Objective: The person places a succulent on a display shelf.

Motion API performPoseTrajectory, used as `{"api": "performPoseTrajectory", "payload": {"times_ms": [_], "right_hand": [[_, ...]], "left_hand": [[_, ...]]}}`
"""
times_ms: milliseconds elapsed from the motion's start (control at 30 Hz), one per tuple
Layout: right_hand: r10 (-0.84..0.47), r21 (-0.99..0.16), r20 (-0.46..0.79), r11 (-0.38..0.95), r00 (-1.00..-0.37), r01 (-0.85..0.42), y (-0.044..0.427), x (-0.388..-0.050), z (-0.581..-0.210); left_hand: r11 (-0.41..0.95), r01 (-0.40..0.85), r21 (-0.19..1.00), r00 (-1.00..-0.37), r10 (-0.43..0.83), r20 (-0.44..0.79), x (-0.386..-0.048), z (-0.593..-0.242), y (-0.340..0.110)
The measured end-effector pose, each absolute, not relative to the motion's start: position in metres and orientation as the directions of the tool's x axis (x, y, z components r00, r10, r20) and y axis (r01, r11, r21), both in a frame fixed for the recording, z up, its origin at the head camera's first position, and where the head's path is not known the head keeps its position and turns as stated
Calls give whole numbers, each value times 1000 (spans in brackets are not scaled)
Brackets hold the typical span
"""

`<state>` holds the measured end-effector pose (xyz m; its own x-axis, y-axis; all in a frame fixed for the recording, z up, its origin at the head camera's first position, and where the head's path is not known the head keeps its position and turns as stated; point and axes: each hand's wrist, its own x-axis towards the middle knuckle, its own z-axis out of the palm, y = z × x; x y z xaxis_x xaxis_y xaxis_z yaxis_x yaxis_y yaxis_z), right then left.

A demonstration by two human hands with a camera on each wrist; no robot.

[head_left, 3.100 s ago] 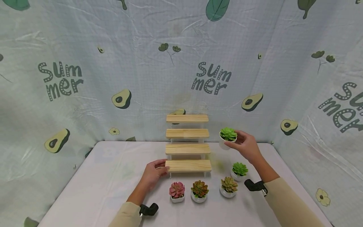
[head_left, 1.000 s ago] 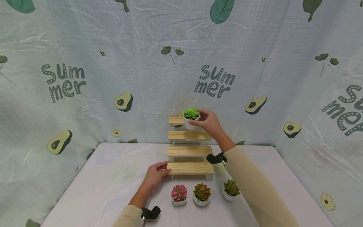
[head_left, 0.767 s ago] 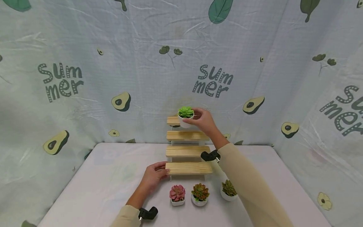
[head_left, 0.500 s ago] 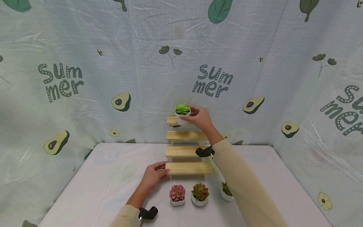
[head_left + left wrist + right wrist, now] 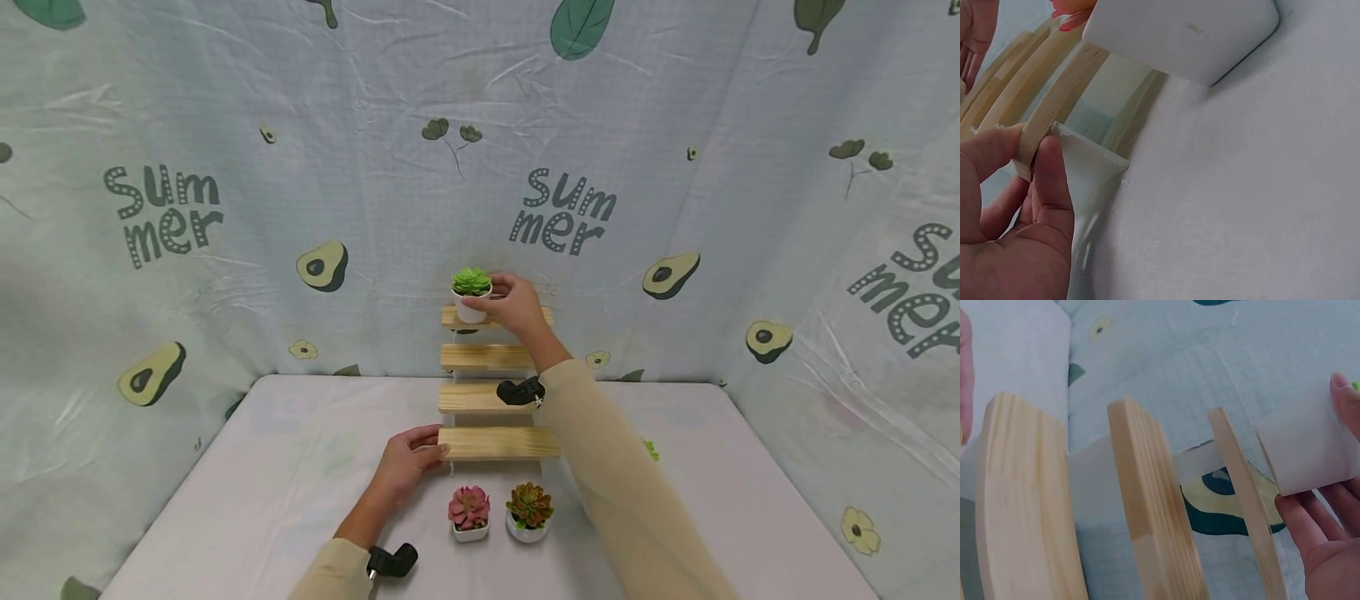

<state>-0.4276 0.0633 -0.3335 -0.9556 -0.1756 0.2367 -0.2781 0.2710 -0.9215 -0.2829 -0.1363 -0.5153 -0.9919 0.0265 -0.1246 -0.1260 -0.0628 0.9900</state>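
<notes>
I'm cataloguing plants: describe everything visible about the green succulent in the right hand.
The green succulent is a rosette of bright, layered leaves in a white pot, smooth like ceramic or plastic, tapering downward. It is roughly upright near the left end of the top wooden board, base seemingly just clear; the right hand grips the pot.

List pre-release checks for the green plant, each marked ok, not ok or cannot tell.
1. Grip: ok. The right hand holds the green plant by its white pot.
2. Pot upright: ok in the head view.
3. Pot seated on the top board: not ok. The right wrist view shows a gap at its base.
4. Stand steadied: ok. The left hand pinches the bottom board at its left end.
5. Pink plant upright on the table: ok.
6. Plant behind the right sleeve upright: cannot tell. Only a bit of green shows.
</notes>
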Motion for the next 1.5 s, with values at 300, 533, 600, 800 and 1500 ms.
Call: {"api": "performPoseTrajectory", "payload": {"times_ms": [300,533,600,800,1500], "right_hand": [[-142,-917,262,271,-955,-292,57,-431,-340],[-138,-903,285,294,-949,-314,52,-431,-343],[-135,-901,283,301,-950,-311,50,-429,-343],[-128,-911,266,290,-955,-292,46,-427,-341],[-140,-938,233,230,-962,-261,45,-426,-346]], "left_hand": [[-63,-129,990,-991,24,-128,-281,-513,-136],[-72,-125,990,-992,14,-124,-279,-513,-135],[-71,-128,989,-992,10,-127,-278,-512,-135],[-65,-129,990,-992,16,-128,-278,-512,-136],[-56,-139,989,-990,41,-137,-282,-514,-137]]}}
